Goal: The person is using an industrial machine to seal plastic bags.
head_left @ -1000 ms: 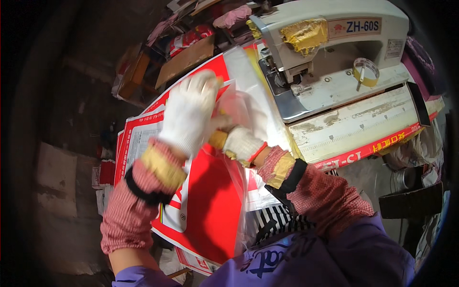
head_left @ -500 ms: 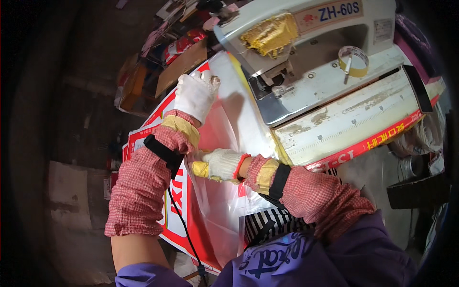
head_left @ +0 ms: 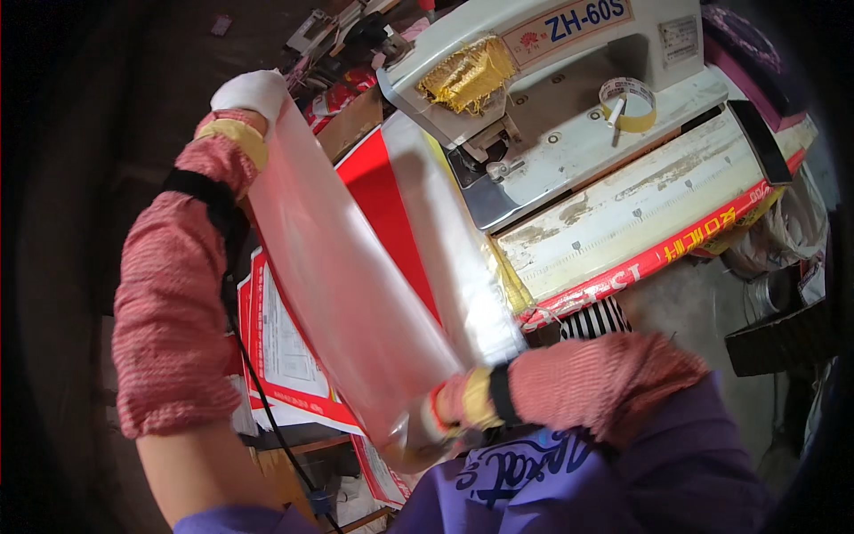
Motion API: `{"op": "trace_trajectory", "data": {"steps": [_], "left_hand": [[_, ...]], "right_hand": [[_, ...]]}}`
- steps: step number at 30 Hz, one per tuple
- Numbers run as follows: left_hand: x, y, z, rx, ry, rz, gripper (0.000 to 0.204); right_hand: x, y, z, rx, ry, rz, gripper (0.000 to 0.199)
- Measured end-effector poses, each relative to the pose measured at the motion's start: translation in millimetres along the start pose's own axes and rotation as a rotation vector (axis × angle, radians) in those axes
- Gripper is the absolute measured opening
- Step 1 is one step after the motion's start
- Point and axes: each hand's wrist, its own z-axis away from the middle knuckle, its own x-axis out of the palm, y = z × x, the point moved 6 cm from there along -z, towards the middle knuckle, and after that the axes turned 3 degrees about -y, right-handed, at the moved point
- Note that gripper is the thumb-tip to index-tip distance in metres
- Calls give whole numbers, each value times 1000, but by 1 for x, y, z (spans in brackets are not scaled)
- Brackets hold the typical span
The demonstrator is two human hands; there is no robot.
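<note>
A translucent, pinkish plastic bag (head_left: 347, 276) stretches diagonally between my gloved hands, lifted off the sheets below. Its far upper end is gripped by my left hand (head_left: 249, 93), in a white glove, out past the stack. Down near my body, my right hand (head_left: 422, 427) is closed on the bag's lower end; film and blur partly cover its fingers. Under it lie flat red-and-white printed bags (head_left: 294, 347), with a shiny white and red one (head_left: 445, 240) reaching to the sewing machine (head_left: 569, 89). Both forearms wear red checked sleeves with black straps.
A tape roll (head_left: 627, 105) with a white stick sits on the machine bed. Yellow cloth (head_left: 471, 76) is fixed to the machine head. The worn white table edge (head_left: 640, 214) carries a ruler scale. A black cable (head_left: 267, 427) hangs by my left arm; cardboard (head_left: 351, 125) stands behind the stack.
My left hand has moved up and left, lifting the bag into a taut strip. My right hand has come down toward my body with its other end. The view has shifted slightly.
</note>
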Motion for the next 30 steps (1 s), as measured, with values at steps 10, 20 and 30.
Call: {"op": "trace_trajectory", "data": {"steps": [10, 20, 30], "left_hand": [[-11, -32, 42, -124, -94, 98, 35], [-12, -7, 53, -82, -125, 117, 31], [17, -37, 2, 28, -216, 37, 32]], "right_hand": [[-160, 69, 164, 892, 498, 73, 38], [-228, 26, 144, 686, 816, -58, 43], [-200, 62, 119, 833, 303, -70, 33]]}}
